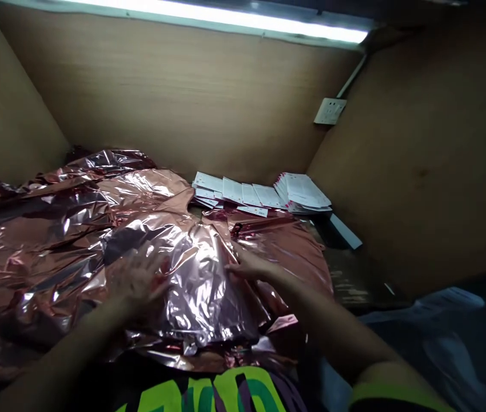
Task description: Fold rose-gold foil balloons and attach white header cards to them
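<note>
A heap of shiny rose-gold foil sheets covers the work surface in front of me. My left hand lies flat on the top foil piece, fingers spread. Just to the right, my right hand rests on that same piece's right edge, fingers pressed together on the foil; whether they pinch it is unclear in the dim light.
Behind the foil lie rows of white printed cards and a fanned stack. Wooden walls enclose the booth on three sides, with a wall socket at the back right and a strip light overhead. A blue plastic sheet lies at right.
</note>
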A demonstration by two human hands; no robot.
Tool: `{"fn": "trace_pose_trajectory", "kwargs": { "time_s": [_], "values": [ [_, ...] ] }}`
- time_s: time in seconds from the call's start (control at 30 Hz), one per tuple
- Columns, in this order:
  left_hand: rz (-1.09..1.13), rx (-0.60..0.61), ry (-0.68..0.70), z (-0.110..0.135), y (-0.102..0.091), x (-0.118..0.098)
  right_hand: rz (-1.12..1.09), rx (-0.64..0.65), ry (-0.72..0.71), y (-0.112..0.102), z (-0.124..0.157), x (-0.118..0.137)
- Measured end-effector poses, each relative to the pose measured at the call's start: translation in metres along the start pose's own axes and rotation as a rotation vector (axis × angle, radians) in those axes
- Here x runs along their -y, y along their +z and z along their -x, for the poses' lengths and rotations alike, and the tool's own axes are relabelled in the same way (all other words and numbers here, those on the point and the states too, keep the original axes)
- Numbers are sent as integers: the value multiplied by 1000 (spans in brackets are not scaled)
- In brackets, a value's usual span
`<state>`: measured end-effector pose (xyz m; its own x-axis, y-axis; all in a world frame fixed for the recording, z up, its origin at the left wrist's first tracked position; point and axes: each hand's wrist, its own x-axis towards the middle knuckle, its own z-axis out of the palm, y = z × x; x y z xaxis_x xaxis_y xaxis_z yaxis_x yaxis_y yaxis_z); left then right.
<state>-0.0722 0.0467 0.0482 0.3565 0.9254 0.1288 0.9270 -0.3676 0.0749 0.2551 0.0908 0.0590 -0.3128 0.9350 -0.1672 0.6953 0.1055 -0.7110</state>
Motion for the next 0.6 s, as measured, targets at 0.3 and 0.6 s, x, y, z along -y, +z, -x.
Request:
{"fn": "trace_pose_trajectory", "kwargs": {
  "time_s": [0.3, 0.6],
  "values": [
    [109, 336, 240, 37, -2, -43, -168, 406, -141, -20, 27, -37],
    [187, -131, 123, 29, 13, -39, 399, -352, -673, -26, -43, 69]
  ]
}}
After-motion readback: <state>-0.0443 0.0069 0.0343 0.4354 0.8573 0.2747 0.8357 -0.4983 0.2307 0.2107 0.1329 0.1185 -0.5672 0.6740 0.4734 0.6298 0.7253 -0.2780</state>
